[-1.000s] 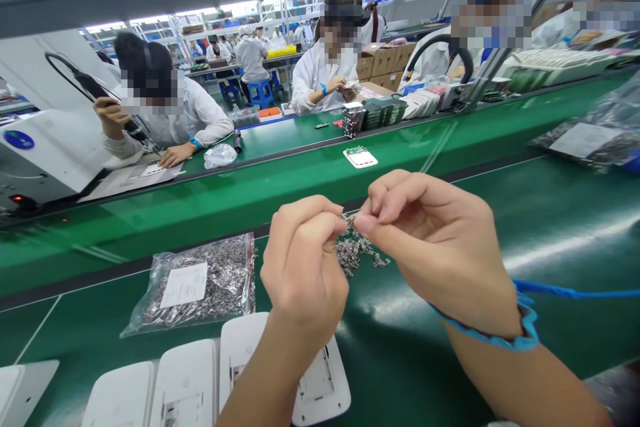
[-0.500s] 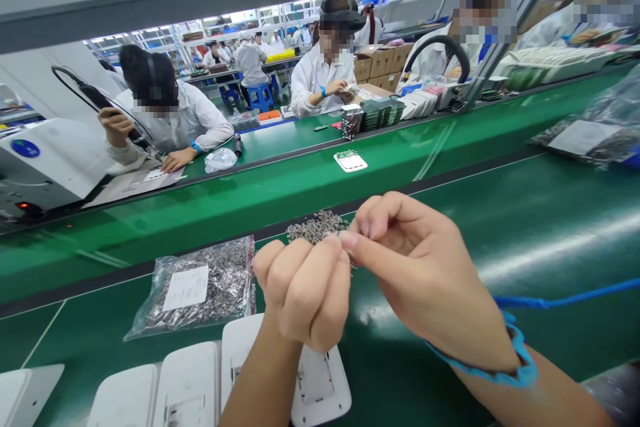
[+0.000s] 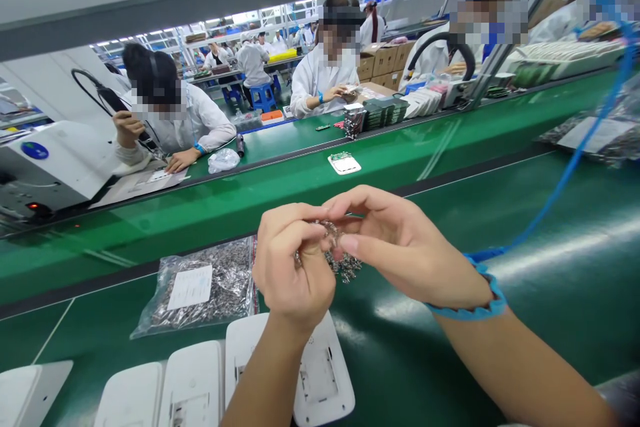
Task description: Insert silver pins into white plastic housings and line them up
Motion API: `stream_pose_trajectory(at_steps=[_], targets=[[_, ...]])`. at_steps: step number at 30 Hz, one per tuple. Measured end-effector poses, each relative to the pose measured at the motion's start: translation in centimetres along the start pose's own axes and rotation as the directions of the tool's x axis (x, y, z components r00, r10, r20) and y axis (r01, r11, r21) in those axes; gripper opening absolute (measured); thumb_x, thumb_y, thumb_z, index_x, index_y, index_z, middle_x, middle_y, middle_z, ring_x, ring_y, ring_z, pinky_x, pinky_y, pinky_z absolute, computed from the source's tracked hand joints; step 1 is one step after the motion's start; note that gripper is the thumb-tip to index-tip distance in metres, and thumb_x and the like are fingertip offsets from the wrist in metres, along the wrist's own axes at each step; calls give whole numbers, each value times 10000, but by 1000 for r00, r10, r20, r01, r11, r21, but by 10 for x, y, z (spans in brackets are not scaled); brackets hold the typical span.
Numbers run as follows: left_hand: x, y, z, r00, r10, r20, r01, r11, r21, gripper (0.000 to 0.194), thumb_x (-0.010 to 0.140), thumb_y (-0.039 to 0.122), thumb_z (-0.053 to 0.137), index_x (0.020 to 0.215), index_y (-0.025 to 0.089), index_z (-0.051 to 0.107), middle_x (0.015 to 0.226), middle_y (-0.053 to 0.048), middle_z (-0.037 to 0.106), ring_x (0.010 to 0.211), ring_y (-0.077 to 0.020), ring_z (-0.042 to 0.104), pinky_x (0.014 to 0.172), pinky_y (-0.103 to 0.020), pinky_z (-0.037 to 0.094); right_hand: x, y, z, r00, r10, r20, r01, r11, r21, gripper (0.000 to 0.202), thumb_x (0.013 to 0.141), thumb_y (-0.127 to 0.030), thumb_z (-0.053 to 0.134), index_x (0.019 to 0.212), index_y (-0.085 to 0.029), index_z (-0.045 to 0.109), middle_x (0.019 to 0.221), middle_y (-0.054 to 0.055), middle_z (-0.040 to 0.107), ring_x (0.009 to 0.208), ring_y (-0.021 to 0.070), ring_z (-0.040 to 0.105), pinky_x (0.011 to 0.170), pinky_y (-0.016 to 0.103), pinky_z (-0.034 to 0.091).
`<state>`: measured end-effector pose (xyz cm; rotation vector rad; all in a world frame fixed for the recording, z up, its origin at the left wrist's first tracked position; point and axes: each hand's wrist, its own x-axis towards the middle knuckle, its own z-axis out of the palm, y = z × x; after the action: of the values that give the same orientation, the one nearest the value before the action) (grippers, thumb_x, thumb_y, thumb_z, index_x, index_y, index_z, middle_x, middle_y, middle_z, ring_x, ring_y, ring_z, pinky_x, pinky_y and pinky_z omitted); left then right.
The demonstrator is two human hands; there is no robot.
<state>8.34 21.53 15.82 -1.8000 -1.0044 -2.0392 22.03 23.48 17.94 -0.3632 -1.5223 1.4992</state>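
Note:
Both my hands meet over a loose pile of small metal parts [image 3: 346, 269] on the green bench. My left hand [image 3: 295, 267] is curled, thumb and fingers closed together; what it holds is hidden. My right hand [image 3: 395, 243], with a blue wristband [image 3: 493, 300], reaches across to the left fingertips. Its index finger arches over them while the thumb presses in below; anything between is too small to name. Just under my left forearm lies a white plastic housing [image 3: 325, 383] with a rectangular recess.
More white housings [image 3: 193, 373] line the near edge. A clear bag of metal parts [image 3: 220, 290] lies left, another bag [image 3: 595, 137] far right. A blue cord [image 3: 565, 173] rises from my wristband. Across the green belt, a white piece [image 3: 344, 163] lies before co-workers [image 3: 327, 70].
My left hand has turned and loosened from a tight fist. My right hand has shifted slightly left, its index finger now arched over the left. The blue cord has swung up.

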Motion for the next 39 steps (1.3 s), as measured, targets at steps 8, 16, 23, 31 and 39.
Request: stream_pose_trajectory(at_steps=[8,16,23,31,39], targets=[[3,4,2,994,-112,-5,111,991,-77,100,902,121,609,912,218,584,879,-18,673,843,-162,654,705,-328,544,6,2,-4,997,-39,-69,34,997,-65,216,830,-322,793,940,-203,650,848,18,672,767,146,667,704,297,593],[7,2,-3,996,-58,73,61,997,-40,171,881,87,650,1001,207,631,910,-13,679,863,-143,668,704,-294,581,1,-5,7,926,-235,-296,151,948,-280,144,862,-245,746,900,-209,612,879,18,667,734,132,680,673,276,616],[9,0,-8,985,9,171,0,998,-55,213,833,13,686,936,199,680,919,-15,719,845,-136,692,693,-272,590,1,-3,10,871,-348,-346,223,908,-354,141,856,-176,739,892,-221,610,857,8,668,709,135,682,661,281,631],[9,-1,-8,989,35,142,-27,998,-62,205,832,9,686,905,200,700,878,-8,737,811,-140,704,666,-269,597,-3,-6,5,904,-386,-182,240,812,-531,137,920,-202,659,1030,-238,733,965,49,638,786,142,664,628,265,633],[4,5,-3,959,-264,99,281,925,-254,182,825,49,723,898,216,716,860,13,712,779,-113,681,658,-240,589,-3,-9,-4,925,-370,-87,266,795,-545,201,919,-213,669,1083,-280,763,1091,68,618,857,161,664,682,303,661]])
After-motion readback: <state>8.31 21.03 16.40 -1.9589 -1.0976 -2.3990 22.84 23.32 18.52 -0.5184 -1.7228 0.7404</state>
